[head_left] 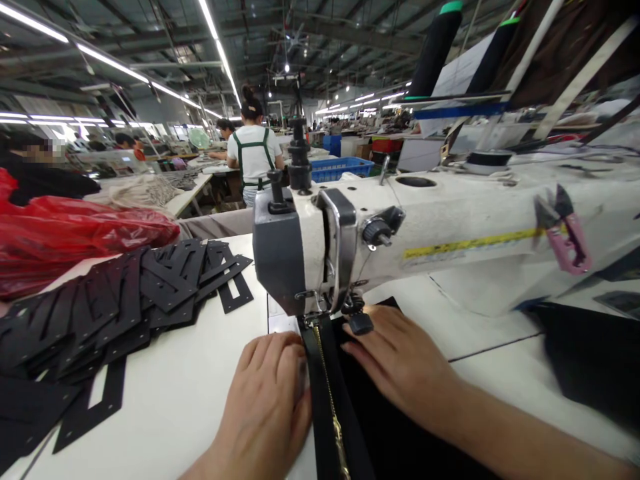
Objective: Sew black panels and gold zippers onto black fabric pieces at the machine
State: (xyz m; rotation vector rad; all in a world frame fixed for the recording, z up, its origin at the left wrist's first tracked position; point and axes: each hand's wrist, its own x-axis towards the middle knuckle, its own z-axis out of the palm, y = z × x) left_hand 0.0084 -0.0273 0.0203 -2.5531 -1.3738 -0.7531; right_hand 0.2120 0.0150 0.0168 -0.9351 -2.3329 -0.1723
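Note:
Black material with a gold-toothed zipper [326,377] lies lengthwise under the sewing machine head [305,253]. Its gold slider [339,437] is near the bottom of the view. My left hand [267,393] rests at the left edge of the zipper strip, fingers curled and pressed together. Something greyish shows between its forefinger and thumb, too unclear to name. On the right, my right hand [400,353] lies on the black fabric [395,433], fingers stretched toward the needle area and thumb apart. A machine knob hides part of its fingertips.
Black cut pieces with slots [165,277] are heaped on the left of the white table [185,393]. Beyond them is a red plastic bag [85,223]. Pink-handled thread snips [567,237] rest against the machine arm. Black fabric [595,360] lies right. Other people sit or stand farther back.

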